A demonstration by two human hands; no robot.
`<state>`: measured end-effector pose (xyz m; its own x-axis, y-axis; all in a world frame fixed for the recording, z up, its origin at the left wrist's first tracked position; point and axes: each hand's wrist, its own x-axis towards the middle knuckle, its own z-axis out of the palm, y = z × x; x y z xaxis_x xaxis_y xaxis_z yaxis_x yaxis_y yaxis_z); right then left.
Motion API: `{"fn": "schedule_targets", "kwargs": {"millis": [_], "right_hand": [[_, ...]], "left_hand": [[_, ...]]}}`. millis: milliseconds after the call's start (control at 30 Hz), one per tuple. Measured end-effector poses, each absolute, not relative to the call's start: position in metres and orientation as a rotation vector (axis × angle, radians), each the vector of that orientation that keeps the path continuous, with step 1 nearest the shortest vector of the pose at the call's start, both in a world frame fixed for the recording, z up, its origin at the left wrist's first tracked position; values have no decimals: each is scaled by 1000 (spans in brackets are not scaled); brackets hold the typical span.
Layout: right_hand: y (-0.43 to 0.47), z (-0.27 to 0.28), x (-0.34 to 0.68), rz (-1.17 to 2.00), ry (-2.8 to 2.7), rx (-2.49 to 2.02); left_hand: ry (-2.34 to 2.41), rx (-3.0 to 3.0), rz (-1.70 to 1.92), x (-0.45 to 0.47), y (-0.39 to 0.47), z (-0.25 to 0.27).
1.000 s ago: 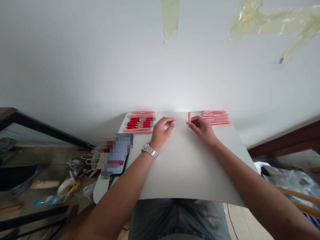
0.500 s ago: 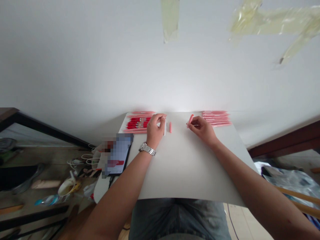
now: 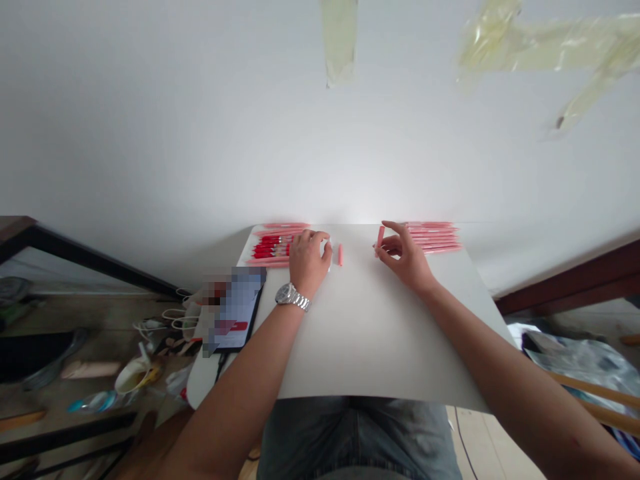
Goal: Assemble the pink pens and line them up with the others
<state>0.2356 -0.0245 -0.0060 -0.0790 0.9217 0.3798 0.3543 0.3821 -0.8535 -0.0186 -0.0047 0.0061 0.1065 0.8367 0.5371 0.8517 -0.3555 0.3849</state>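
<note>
You are sitting with a smooth, matte white board lying flat across your lap, its near edge bowing slightly over your jeans. Leaning off its left edge, a dark flat phone is resting, its screen blurred. Along the far right of the board a stack of slim pale-pink pen barrels is lying, long axes running left to right; at the far left a pile of red pens with metal clips is lying the same way, bordered by more pink barrels. Your left hand, a shiny metal-link watch on its wrist, is lying knuckles up just beside the red pile, fingers curled over a thin white piece whose shape you cannot make out; whether it is truly gripped cannot be told. Just right of those fingertips a short pink cap is lying on the board, long axis pointing away from you. Your right hand is pinching a pink pen barrel piece between thumb and fingers, holding it nearly upright above the board, near the pink stack, tilting slightly rightward at its top.
</note>
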Motion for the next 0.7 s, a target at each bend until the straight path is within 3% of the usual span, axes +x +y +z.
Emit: {"fn": "schedule_targets", "kwargs": {"millis": [300, 700], "right_hand": [[-24, -5, 236, 632, -1658, -1164], [-24, -4, 240, 484, -1784, -1231]], "left_hand": [[-1819, -2231, -907, -18, -9, 5], [-1790, -2222, -905, -17, -9, 1]]}}
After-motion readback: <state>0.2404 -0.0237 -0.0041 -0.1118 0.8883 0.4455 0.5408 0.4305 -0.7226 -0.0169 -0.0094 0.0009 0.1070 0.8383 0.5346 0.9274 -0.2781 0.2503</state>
